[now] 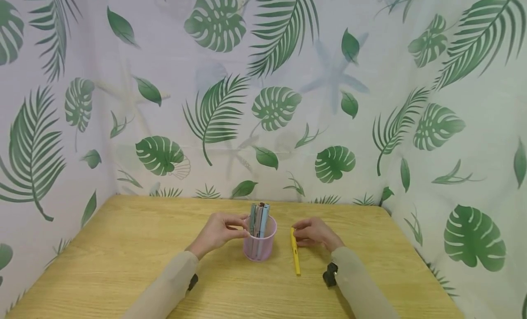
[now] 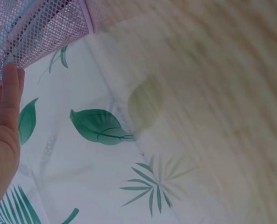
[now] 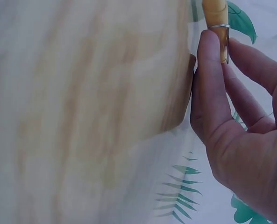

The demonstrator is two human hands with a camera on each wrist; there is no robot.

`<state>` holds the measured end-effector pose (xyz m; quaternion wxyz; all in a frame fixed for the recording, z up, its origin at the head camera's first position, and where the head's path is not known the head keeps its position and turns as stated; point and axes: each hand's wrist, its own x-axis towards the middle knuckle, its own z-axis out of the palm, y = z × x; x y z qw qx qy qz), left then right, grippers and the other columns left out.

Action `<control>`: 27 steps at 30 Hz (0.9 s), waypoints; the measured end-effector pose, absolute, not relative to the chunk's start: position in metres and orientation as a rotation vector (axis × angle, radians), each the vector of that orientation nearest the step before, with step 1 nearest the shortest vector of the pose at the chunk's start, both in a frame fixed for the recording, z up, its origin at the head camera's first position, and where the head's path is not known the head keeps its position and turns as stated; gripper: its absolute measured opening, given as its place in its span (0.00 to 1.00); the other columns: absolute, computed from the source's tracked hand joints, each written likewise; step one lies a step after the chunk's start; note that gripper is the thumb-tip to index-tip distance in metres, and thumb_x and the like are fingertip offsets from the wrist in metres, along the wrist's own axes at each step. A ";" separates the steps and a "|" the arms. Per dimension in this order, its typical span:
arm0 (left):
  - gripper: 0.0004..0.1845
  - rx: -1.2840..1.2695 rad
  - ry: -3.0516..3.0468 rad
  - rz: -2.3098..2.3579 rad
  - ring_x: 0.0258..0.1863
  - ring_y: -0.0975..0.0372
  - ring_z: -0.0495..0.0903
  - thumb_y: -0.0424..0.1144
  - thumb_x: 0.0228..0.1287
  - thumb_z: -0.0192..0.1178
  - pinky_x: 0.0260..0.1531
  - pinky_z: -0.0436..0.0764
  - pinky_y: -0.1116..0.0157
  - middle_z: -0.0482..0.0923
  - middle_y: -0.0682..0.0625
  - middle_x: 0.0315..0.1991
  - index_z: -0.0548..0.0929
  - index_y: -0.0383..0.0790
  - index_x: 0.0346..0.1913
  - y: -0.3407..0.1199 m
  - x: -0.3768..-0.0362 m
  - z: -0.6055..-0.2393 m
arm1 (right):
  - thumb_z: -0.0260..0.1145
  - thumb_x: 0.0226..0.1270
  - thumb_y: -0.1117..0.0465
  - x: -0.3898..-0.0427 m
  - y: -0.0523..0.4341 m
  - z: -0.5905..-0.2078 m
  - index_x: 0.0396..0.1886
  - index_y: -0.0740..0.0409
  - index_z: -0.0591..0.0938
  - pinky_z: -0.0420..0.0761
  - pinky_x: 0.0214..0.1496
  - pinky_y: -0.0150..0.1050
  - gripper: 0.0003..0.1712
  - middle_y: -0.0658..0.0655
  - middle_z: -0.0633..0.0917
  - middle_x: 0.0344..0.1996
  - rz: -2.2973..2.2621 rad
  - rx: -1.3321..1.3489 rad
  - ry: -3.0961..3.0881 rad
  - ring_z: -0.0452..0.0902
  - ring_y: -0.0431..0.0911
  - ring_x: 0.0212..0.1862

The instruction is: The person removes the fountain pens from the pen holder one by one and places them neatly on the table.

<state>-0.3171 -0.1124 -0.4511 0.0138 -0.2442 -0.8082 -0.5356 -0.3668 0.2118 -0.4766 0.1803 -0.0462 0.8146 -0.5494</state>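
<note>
Head view: the left hand (image 1: 217, 232) grips the pink mesh cup (image 1: 259, 246) by its side, fingers curled round it; the right hand (image 1: 314, 232) pinches the far end of a yellow pen (image 1: 295, 255). This slim pen lies on the counter (image 1: 123, 255) just right of the cup, pointing toward the person. Other pens (image 1: 258, 218) stand upright inside.

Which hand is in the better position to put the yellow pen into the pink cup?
The right hand, probably. Its fingers already pinch the top end of the yellow pen lying on the table. The left hand holds the pink mesh cup steady.
</note>
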 end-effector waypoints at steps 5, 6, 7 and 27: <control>0.05 -0.744 -2.533 -1.665 0.59 0.50 0.80 0.34 0.56 0.72 0.44 0.85 0.67 0.79 0.42 0.59 0.89 0.38 0.35 -0.109 -0.313 -0.445 | 0.65 0.66 0.69 -0.367 0.211 -0.477 0.61 0.74 0.74 0.87 0.44 0.44 0.25 0.68 0.83 0.50 -1.548 -0.101 2.296 0.85 0.45 0.38; 0.06 -0.744 -2.537 -1.663 0.59 0.49 0.80 0.33 0.56 0.71 0.44 0.85 0.67 0.79 0.41 0.60 0.88 0.36 0.36 -0.109 -0.311 -0.443 | 0.65 0.66 0.70 -0.367 0.211 -0.478 0.61 0.74 0.74 0.87 0.44 0.44 0.25 0.67 0.83 0.50 -1.545 -0.095 2.297 0.85 0.45 0.38; 0.06 -0.747 -2.539 -1.663 0.59 0.48 0.79 0.32 0.56 0.71 0.44 0.85 0.67 0.78 0.39 0.60 0.88 0.34 0.36 -0.108 -0.308 -0.440 | 0.65 0.66 0.70 -0.368 0.211 -0.478 0.61 0.74 0.74 0.87 0.44 0.44 0.24 0.67 0.83 0.49 -1.546 -0.087 2.298 0.84 0.45 0.38; 0.08 -0.772 -2.535 -1.663 0.60 0.47 0.79 0.32 0.57 0.70 0.44 0.85 0.66 0.78 0.37 0.60 0.88 0.31 0.38 -0.107 -0.296 -0.425 | 0.65 0.66 0.71 -0.365 0.211 -0.477 0.60 0.75 0.75 0.88 0.42 0.44 0.23 0.68 0.83 0.50 -1.534 -0.084 2.331 0.85 0.46 0.37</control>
